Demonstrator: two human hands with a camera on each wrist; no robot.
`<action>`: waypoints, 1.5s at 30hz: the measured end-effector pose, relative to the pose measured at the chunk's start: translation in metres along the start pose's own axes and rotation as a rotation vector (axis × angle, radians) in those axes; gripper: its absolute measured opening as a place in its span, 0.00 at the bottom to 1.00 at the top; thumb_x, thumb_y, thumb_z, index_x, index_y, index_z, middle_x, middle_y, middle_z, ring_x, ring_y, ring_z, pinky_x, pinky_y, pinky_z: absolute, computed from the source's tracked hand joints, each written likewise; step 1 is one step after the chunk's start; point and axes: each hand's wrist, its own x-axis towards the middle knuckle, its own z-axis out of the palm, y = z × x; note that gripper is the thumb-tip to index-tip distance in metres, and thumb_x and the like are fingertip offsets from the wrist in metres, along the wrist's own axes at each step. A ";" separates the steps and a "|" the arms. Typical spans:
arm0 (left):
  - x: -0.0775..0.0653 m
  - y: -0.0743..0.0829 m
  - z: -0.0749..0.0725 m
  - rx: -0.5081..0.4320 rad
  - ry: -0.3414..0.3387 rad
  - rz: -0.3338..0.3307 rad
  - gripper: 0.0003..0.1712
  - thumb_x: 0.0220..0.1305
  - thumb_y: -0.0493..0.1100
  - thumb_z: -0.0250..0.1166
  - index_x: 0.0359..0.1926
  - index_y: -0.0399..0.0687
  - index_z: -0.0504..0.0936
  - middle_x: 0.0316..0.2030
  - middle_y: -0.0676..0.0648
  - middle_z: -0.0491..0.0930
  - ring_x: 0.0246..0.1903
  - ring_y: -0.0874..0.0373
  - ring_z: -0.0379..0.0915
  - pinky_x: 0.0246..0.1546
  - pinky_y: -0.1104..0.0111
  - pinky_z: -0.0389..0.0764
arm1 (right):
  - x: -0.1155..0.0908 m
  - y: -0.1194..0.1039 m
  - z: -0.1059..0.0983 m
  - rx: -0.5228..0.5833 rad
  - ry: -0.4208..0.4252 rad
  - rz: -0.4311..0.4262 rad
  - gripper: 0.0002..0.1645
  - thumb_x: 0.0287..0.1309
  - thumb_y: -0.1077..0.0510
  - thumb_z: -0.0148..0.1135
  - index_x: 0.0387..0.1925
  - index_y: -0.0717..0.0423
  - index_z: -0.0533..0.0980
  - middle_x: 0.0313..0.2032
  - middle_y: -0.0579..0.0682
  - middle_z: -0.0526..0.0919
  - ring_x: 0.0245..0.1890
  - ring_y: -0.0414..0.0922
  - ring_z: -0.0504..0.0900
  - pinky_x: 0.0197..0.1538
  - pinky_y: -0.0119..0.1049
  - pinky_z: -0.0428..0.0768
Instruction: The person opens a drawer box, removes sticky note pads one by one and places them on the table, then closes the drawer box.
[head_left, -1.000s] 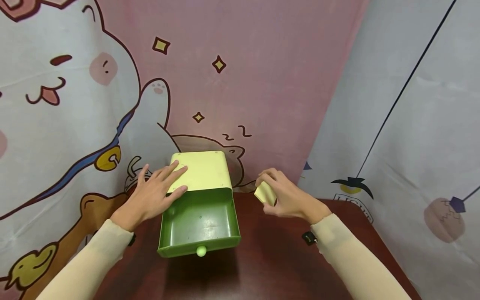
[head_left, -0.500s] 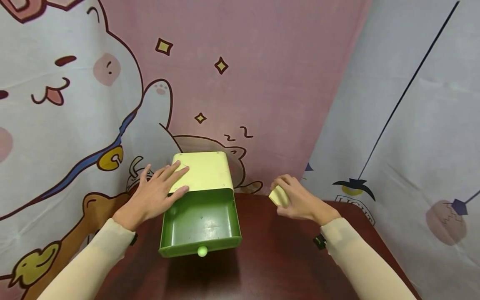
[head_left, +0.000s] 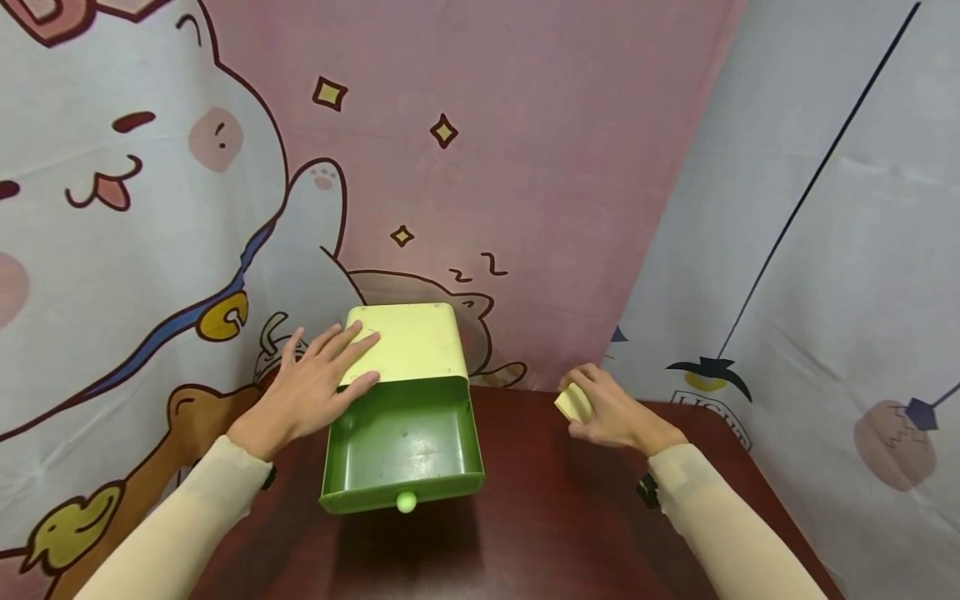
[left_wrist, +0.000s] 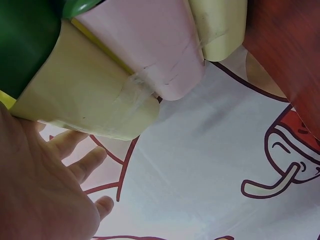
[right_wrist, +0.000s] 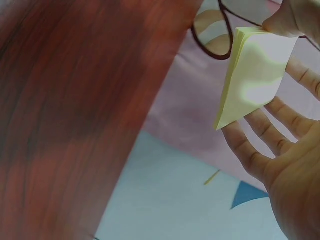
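A small drawer cabinet (head_left: 412, 337) with a cream top stands on the table; its side (left_wrist: 145, 45) shows cream and pink sections in the left wrist view. The top green drawer (head_left: 367, 497) is pulled out, with a round light-green knob (head_left: 406, 502) and a bare inside. My left hand (head_left: 311, 392) rests on the cabinet's top at the left, fingers spread and straight. To the right of the cabinet, my right hand (head_left: 618, 412) holds a pad of yellow sticky notes (right_wrist: 257, 75) above the table, thumb on one edge and fingertips on the opposite edge.
The dark red wooden table (head_left: 547, 517) carries the cabinet. Behind it hangs a pink and white cartoon cloth (head_left: 555, 208), close to the table's back edge. Another printed cloth (head_left: 810, 275) hangs along the right side.
My right hand has moved to the right, away from the cabinet, with the sticky notes, slowing lately. The left hand stays on the cabinet and the drawer remains out.
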 end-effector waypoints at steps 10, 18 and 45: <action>0.001 0.000 0.001 0.012 0.000 0.002 0.42 0.91 0.74 0.49 0.96 0.72 0.58 0.96 0.45 0.55 0.93 0.33 0.51 0.90 0.22 0.40 | -0.009 0.029 0.016 -0.013 -0.040 0.082 0.34 0.54 0.52 0.83 0.62 0.51 0.82 0.62 0.62 0.82 0.53 0.54 0.79 0.46 0.42 0.80; 0.001 0.000 0.001 0.031 0.006 0.001 0.43 0.91 0.75 0.49 0.96 0.72 0.57 0.96 0.45 0.55 0.93 0.33 0.53 0.90 0.22 0.41 | -0.012 0.048 0.025 -0.017 -0.090 0.146 0.33 0.57 0.52 0.83 0.63 0.51 0.82 0.64 0.62 0.82 0.53 0.55 0.80 0.46 0.44 0.80; 0.001 0.000 0.003 0.022 0.020 0.009 0.43 0.90 0.75 0.50 0.95 0.72 0.60 0.95 0.46 0.57 0.92 0.32 0.57 0.90 0.22 0.40 | -0.014 0.078 0.054 -0.040 -0.162 0.261 0.33 0.67 0.55 0.82 0.69 0.61 0.85 0.69 0.72 0.79 0.56 0.61 0.86 0.56 0.60 0.88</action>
